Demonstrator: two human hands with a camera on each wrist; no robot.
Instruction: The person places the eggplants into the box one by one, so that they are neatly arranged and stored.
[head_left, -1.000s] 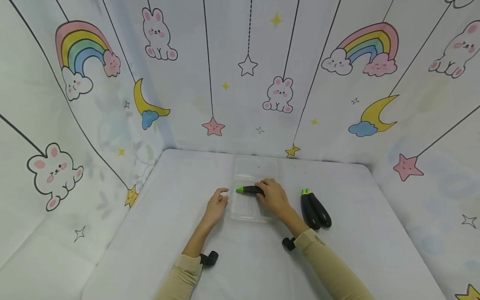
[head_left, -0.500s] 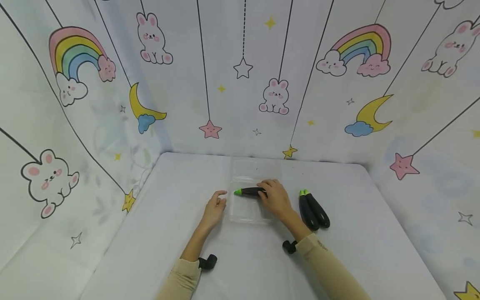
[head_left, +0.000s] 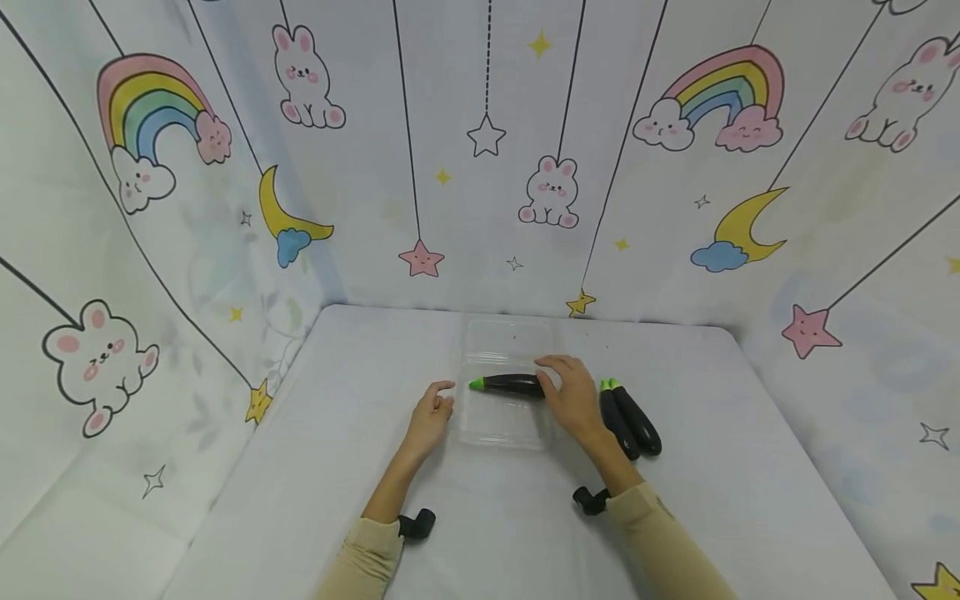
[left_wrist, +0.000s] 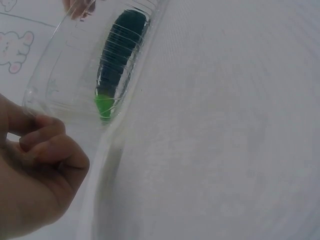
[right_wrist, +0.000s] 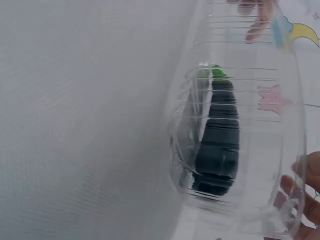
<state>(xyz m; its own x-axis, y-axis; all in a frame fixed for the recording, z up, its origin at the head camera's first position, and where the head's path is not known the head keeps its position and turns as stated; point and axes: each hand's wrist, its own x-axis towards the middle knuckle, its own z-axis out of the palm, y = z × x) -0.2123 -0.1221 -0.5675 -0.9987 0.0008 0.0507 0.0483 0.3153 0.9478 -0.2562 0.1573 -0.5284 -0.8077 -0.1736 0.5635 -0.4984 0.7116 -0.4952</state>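
Note:
A clear plastic clamshell box (head_left: 498, 425) lies opened on the table, its lid (head_left: 510, 336) folded out toward the back. Inside it one eggplant (head_left: 512, 384) with a green stem end lies crosswise, stem to the left; both wrist views show this eggplant (left_wrist: 120, 55) (right_wrist: 218, 135) through the ribbed wall. My left hand (head_left: 429, 418) holds the box's left rim with its fingertips, the other fingers curled. Over the right rim, my right hand (head_left: 576, 400) has thumb and index finger spread apart at the eggplant's blunt end, gripping nothing.
To the right of the box, two more eggplants (head_left: 637, 419) lie side by side, stems toward the back, partly behind my right forearm. A white cloth covers the table (head_left: 360, 358). A patterned curtain (head_left: 360, 167) stands along the back and sides.
My right hand has let go of the eggplant and moved a little to the right, uncovering its blunt end. The left hand stays at the box's rim.

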